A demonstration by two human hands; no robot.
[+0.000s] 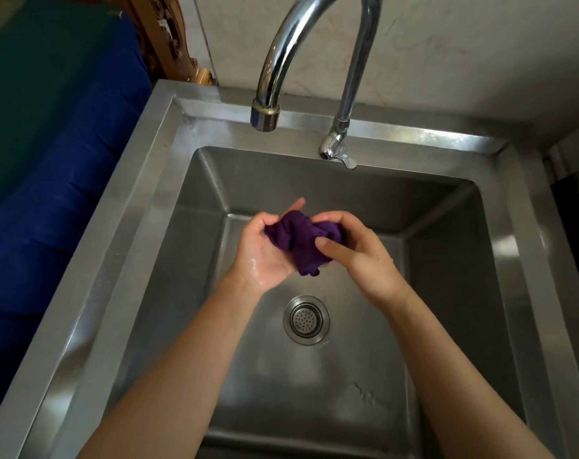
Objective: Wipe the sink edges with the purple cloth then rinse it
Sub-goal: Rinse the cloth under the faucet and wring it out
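Observation:
A bunched purple cloth [299,241] is held over the middle of the steel sink basin, between both hands. My left hand [263,253] cups it from below, palm up and wet, with fingers curled round its left side. My right hand [354,256] grips its right side, thumb pressed on top. The sink rim [132,207] runs round the basin. The chrome faucet spout [265,115] hangs above and behind the cloth; no water runs from it.
The drain strainer [306,320] sits in the basin floor below the hands. The faucet base with its lever [336,150] stands on the back rim. A blue and green surface [49,160] lies to the left of the sink, a tiled wall behind.

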